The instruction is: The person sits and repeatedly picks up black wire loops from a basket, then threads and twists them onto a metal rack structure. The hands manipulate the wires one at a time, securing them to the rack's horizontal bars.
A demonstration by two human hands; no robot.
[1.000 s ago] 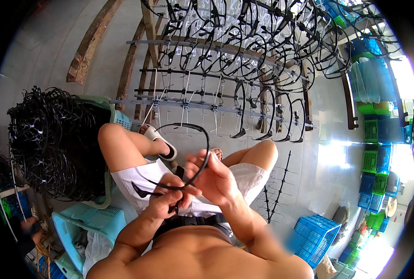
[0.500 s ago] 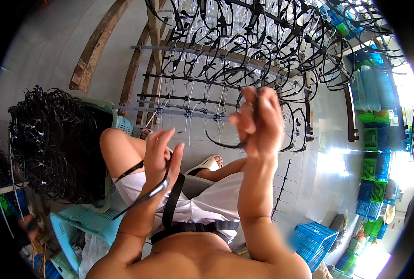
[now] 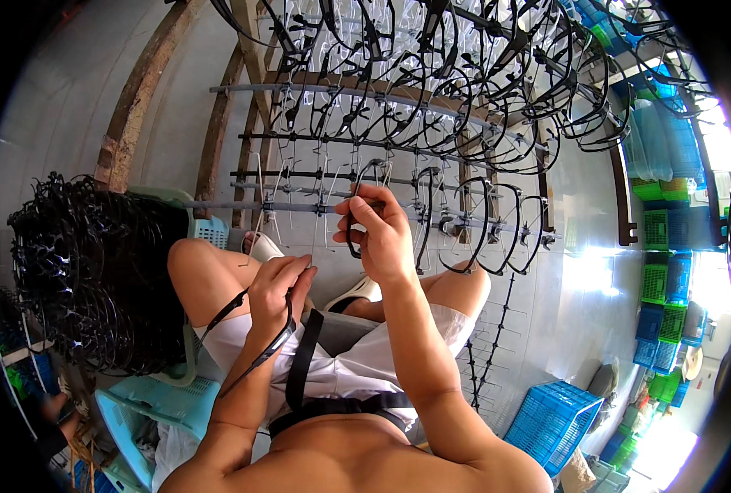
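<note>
both your hands are partly closed: your right hand (image 3: 381, 232) pinches a black curved frame (image 3: 351, 238) between thumb and fingers at the near side of the rack (image 3: 218, 206), its long axis running away from you and its far end arching over among the wire hooks (image 3: 324, 197), though whether it touches one you cannot tell. your left hand (image 3: 278, 283), fingers bent together, grips a second black frame (image 3: 277, 341) above your lap, its two arms slanting back toward you and leftward across your forearm.
</note>
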